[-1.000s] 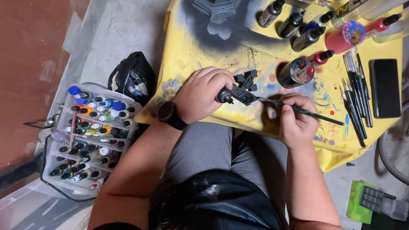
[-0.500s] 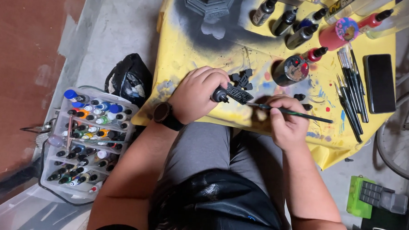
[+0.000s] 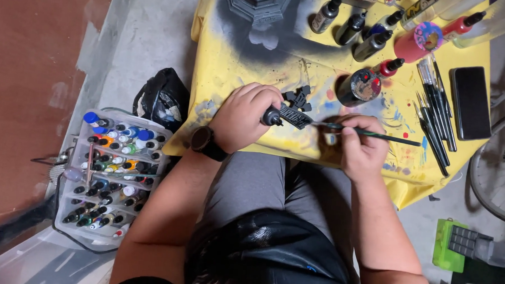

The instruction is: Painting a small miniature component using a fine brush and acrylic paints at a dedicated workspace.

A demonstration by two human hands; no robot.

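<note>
Left hand has its fingers curled tight around a small black model part on a holder, keeping it just above the near edge of the counter, which is covered in a paint-stained yellow cloth. Right hand has its fingers pinched on a thin paintbrush, held like a pen, with the tip touching the right end of the part. Another small black piece lies on the cloth just behind the held one.

Containers: a round open paint pot sits just behind the brush, dark inside with smears of colour, though I can't really tell what's in it from this angle. A red-capped dropper bottle is right beside it. Further back is a row of dark dropper bottles and a pink cup with a colourful lid. A bunch of spare brushes lies loose on the cloth to the right, next to a black phone.

Down on the floor on the left, a clear plastic tiered rack is packed with little paint bottles, caps in blue, white, green, orange and black, lying in rows. A black bag sits between the rack and the counter. A green box is on the floor at the right.
</note>
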